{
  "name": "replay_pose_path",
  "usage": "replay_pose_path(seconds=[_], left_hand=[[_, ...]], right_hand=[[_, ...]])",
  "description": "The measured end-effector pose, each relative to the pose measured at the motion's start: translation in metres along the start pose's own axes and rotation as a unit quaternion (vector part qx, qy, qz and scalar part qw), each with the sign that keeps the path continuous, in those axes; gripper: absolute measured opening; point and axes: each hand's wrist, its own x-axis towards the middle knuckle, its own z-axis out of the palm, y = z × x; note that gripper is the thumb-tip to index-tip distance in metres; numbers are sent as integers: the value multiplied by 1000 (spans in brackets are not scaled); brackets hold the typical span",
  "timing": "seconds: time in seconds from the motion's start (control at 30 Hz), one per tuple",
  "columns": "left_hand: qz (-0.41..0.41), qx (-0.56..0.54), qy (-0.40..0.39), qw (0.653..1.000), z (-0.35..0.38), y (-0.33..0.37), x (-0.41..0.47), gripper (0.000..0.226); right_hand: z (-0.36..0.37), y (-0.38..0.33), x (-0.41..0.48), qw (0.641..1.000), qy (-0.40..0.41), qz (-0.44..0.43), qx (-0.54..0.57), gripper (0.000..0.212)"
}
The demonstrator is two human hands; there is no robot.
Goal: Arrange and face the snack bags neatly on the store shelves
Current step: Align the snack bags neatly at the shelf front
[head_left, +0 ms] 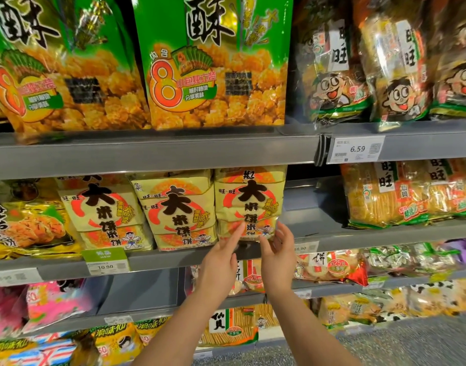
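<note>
Two bare arms reach up from 6 o'clock to the middle shelf (173,256), where a yellow bag (249,204) with big black characters stands upright and face-out, almost dead centre of the view. The left grip (221,257) is released: its fingers are straight, and the index fingertip touches the bag's lower front. The right grip (278,250) is grasping the bag's lower right corner, thumb on the front and fingers running up the right edge. The bag's bottom sits at the shelf's front lip, just above both wrists. At its 9 o'clock two neighbours (177,215) of the same print stand side by side, touching it and each other, the nearer one leaning slightly left. Further toward 9 o'clock lies a seaweed bag (28,225), tilted. At 3 o'clock, well apart from the held bag, orange bags (385,196) lean on the same shelf. On the top shelf, at 12 o'clock, large green bags (216,62) stand facing out, with clear bags (332,64) showing a cartoon boy at 1 o'clock. A price tag (356,149) reading 6.59 hangs on the top shelf's rail at 2 o'clock; another tag (106,265), 10.90, sits on the middle rail at 8 o'clock.
</note>
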Motion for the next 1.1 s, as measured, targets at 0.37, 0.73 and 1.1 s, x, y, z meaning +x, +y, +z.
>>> replay_pose_path(seconds=[0.37, 0.73, 1.1], left_hand=[[-3, 43, -37, 998, -2, 5, 0, 78], [-30, 58, 20, 998, -12, 10, -8, 78], [-51, 46, 0, 998, -14, 12, 12, 90]], right_hand=[[1, 17, 17, 988, -43, -59, -138, 42], [8, 13, -3, 989, 38, -74, -126, 70], [22, 0, 13, 973, 36, -56, -221, 78]])
